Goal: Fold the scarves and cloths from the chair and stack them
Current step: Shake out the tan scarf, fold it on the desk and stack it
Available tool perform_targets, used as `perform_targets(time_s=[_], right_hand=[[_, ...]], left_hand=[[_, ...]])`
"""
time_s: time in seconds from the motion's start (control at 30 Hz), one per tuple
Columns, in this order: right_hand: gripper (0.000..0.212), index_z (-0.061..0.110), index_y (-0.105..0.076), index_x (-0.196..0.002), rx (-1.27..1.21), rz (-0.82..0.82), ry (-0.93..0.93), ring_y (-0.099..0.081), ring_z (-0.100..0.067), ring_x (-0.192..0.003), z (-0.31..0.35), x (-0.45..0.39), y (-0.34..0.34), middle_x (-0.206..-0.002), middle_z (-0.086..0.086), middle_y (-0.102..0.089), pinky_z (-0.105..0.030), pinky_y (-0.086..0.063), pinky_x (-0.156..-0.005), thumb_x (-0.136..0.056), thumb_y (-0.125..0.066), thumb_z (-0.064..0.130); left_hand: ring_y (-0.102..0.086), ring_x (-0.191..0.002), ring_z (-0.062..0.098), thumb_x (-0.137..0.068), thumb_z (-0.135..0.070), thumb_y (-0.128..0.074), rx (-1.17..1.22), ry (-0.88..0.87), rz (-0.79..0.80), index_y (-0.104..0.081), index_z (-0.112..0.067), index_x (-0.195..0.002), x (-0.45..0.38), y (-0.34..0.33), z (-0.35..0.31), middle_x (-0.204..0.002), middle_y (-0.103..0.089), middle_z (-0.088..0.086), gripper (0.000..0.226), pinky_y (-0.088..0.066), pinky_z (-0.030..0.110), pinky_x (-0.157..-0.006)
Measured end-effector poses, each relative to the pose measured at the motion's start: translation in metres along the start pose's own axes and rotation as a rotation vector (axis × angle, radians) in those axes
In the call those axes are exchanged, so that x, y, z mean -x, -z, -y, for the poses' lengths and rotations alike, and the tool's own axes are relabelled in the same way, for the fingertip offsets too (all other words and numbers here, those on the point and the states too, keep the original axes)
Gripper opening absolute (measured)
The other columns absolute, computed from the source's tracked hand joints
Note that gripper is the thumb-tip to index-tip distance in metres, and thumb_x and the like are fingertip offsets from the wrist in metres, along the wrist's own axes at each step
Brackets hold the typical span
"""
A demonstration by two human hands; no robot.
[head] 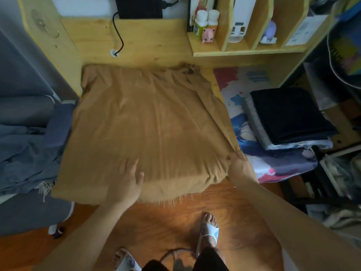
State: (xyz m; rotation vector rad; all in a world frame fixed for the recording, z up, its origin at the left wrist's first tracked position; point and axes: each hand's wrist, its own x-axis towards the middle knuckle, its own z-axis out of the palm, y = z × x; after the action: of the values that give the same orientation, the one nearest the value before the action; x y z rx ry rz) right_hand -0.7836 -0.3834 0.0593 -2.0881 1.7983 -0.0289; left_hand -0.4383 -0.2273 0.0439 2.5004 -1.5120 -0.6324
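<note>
Scarf: tan scarf (pixel 148 122) lay spread flat over the wooden desk (pixel 148 40), covering most of its top; its near edge hung over the front of the desk, with a short fringe along that edge.
Far edge of the scarf: it was bunched in small wrinkles, close to the back of the desk.
Left hand: the left hand (pixel 127 184) rested flat on the near part of the scarf, the fingers straight and a little spread, holding nothing.
Right hand: the right hand (pixel 237 163) was at the near right corner of the scarf, and its fingers were curled and pinched the cloth there.
Folded stack: folded cloths (pixel 289 118) were piled on the right part of the desk, a dark one on top, a grey one under it and a pale one at the bottom; the pile was beside the scarf but apart from it.
Mat: a colourful desk mat (pixel 234 83) lay under the pile, and the right edge of the scarf touched it.
Chair: a grey chair (pixel 29 149) stood to the left of the desk, and a blue-grey cloth (pixel 23 159) with a pale fringe was still lying on it, not folded.
Shelf: a wooden shelf (pixel 244 49) at the back right held two small bottles (pixel 205 22) and a pink toy figure (pixel 208 35).
Cable: a black cable (pixel 119 34) went down into a hole in the desk.
Floor: the person stood on a wooden floor (pixel 166 222) in white slippers (pixel 210 231).
</note>
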Motion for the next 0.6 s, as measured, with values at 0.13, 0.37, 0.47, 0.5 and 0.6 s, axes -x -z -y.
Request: perform_targets(time_s=[0.13, 0.37, 0.47, 0.5, 0.6], right_hand=[[0.055, 0.022, -0.034, -0.154, 0.081, 0.137, 0.26, -0.027, -0.025, -0.145, 0.001, -0.031, -0.037, -0.16, 0.001, -0.025, -0.042, -0.029, -0.118, -0.1, -0.042, 0.017], [0.055, 0.011, -0.038, -0.151, 0.043, -0.032, 0.061, -0.03, -0.036, -0.142, -0.047, -0.078, -0.023, -0.158, -0.013, -0.031, -0.048, -0.033, -0.114, -0.099, -0.05, 0.023], [0.048, 0.007, -0.047, -0.138, -0.091, -0.223, -0.111, -0.039, -0.042, -0.124, -0.032, -0.088, -0.014, -0.139, -0.019, -0.042, -0.05, -0.038, -0.102, -0.092, -0.058, 0.014], [0.05, 0.007, -0.046, -0.139, -0.108, -0.193, -0.16, -0.04, -0.042, -0.126, -0.031, -0.095, -0.011, -0.137, -0.019, -0.043, -0.049, -0.038, -0.103, -0.092, -0.062, 0.016], [0.043, 0.008, -0.055, -0.132, -0.119, -0.098, -0.182, -0.052, -0.038, -0.122, -0.029, -0.113, -0.002, -0.129, -0.018, -0.056, -0.044, -0.043, -0.099, -0.093, -0.066, 0.024]], left_hand=[[0.013, -0.156, 0.032, -0.102, -0.063, -0.011, -0.169, 0.029, 0.197, 0.011, -0.036, -0.161, -0.036, -0.021, -0.016, -0.17, 0.015, 0.005, 0.069, -0.001, 0.05, -0.127], [0.013, -0.155, 0.029, -0.095, -0.074, -0.012, -0.264, 0.133, 0.234, 0.008, -0.041, -0.16, -0.037, -0.032, 0.004, -0.169, 0.016, -0.001, 0.075, -0.002, 0.057, -0.124], [-0.002, -0.151, 0.032, -0.093, -0.071, -0.035, -0.235, 0.162, 0.195, -0.013, -0.041, -0.153, -0.045, -0.022, -0.012, -0.163, -0.005, 0.004, 0.071, -0.018, 0.058, -0.12], [-0.008, -0.147, 0.032, -0.09, -0.069, -0.041, -0.217, 0.17, 0.198, -0.019, -0.04, -0.148, -0.049, -0.019, -0.015, -0.156, -0.012, 0.004, 0.069, -0.024, 0.057, -0.118], [-0.017, -0.139, 0.032, -0.086, -0.067, -0.049, -0.226, 0.191, 0.251, -0.027, -0.036, -0.139, -0.057, -0.011, -0.02, -0.138, -0.019, 0.003, 0.065, -0.035, 0.052, -0.111]])
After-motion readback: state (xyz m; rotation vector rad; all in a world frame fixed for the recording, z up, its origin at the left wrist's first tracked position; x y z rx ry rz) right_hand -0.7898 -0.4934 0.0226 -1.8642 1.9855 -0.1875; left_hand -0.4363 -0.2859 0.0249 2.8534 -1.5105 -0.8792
